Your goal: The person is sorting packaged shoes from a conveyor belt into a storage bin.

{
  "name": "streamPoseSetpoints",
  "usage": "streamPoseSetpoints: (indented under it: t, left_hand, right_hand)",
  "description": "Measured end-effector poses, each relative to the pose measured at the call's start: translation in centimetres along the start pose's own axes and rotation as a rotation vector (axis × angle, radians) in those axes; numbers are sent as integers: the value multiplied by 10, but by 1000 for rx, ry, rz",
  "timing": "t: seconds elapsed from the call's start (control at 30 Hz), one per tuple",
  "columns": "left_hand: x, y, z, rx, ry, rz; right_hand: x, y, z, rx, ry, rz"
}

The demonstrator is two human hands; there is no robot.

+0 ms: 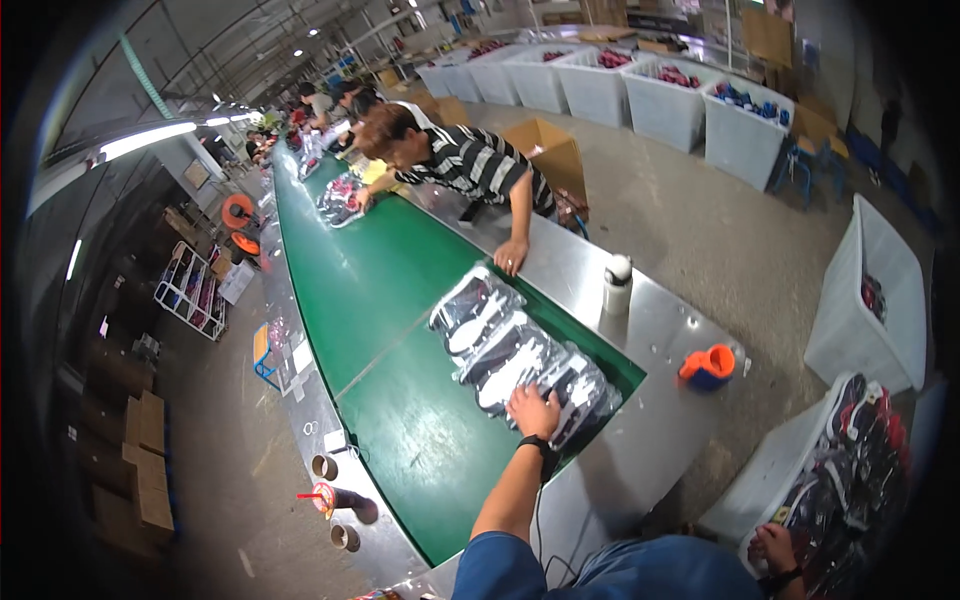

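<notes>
My left hand (533,410), a dark band on its wrist, rests on the near end of a row of clear-bagged dark shoes (518,358). Its fingers are spread over the plastic. The bags lie overlapping along the right side of a green conveyor belt (400,440), close to its near end. At the lower right, my right hand (775,548) is held with curled fingers beside a white bin (765,480) heaped with bagged dark and red shoes (845,480). Whatever those fingers may hold is hidden.
Across the belt's right edge, a person in a striped shirt (480,165) leans over another bagged item (340,200). A bottle (617,285) and orange tape dispenser (708,367) stand on the metal table. A lidded cup (335,498) and tape rolls (324,466) sit along the left ledge.
</notes>
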State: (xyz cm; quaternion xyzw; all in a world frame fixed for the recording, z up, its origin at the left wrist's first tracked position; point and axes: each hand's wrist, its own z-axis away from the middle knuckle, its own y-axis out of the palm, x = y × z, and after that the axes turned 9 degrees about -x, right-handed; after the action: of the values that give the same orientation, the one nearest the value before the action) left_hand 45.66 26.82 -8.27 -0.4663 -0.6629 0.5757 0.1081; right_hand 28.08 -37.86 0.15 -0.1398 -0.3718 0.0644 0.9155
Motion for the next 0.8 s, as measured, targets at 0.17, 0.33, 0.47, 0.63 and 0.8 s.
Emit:
streamPoseSetpoints:
  t: [0.17,0.33,0.47,0.63,0.8]
  left_hand:
    - [11,-16,-27,461,-76,-67]
    - [12,-14,-19,602,-126,30]
    - [5,-7,-16,624,-14,78]
    - [67,48,-27,830,-137,266]
    - [65,92,-19,636,939,-69]
  right_hand:
    - [4,-13,-14,19,-77,-12]
    - [35,11,15,17,49,65]
    - [-43,19,-40,111,-205,46]
    - [4,39,-30,52,-502,495]
    - [15,42,-18,-7,-472,465]
